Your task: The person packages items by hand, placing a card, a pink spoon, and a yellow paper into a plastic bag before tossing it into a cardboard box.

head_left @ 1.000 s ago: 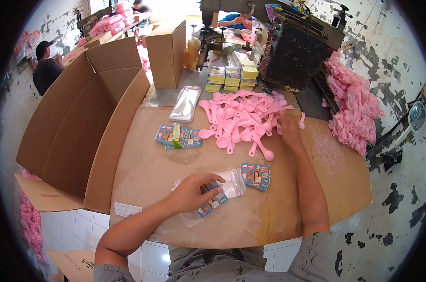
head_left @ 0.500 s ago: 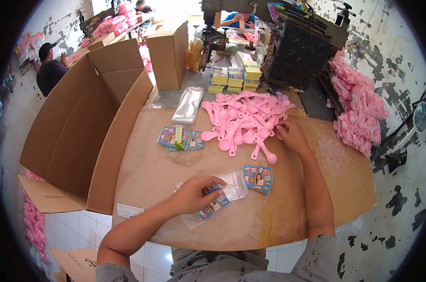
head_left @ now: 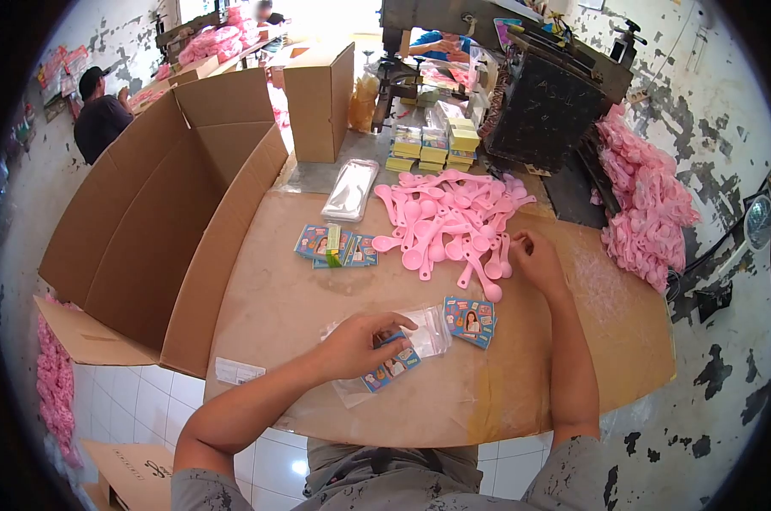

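My left hand (head_left: pixel 361 342) is closed on a blue printed card (head_left: pixel 391 366), its thumb and fingers over the card's upper edge. Clear plastic bags (head_left: pixel 429 334) lie under and beside this hand. Just right of the bags rests a small stack of blue printed cards (head_left: pixel 470 322) with a picture of a person. At the right edge of a heap of pink measuring spoons (head_left: pixel 441 217), my right hand (head_left: pixel 537 262) has its fingers curled in. One pink spoon (head_left: pixel 505 257) lies right by its fingertips; whether anything is in the fingers is hidden.
A large open cardboard box (head_left: pixel 138 230) stands left. Banded cards (head_left: pixel 338 247) and a stack of clear sleeves (head_left: pixel 349 190) lie behind. Further back are yellow-edged card stacks (head_left: pixel 432 146) and a black machine (head_left: pixel 543 106). Bagged pink spoons (head_left: pixel 645 200) hang right. Another person (head_left: pixel 103 119) is far left.
My right hand has drawn slightly back from the heap, and a pink spoon beside its fingertips now shows more fully. My left hand stays on the card. The view has shifted a little.
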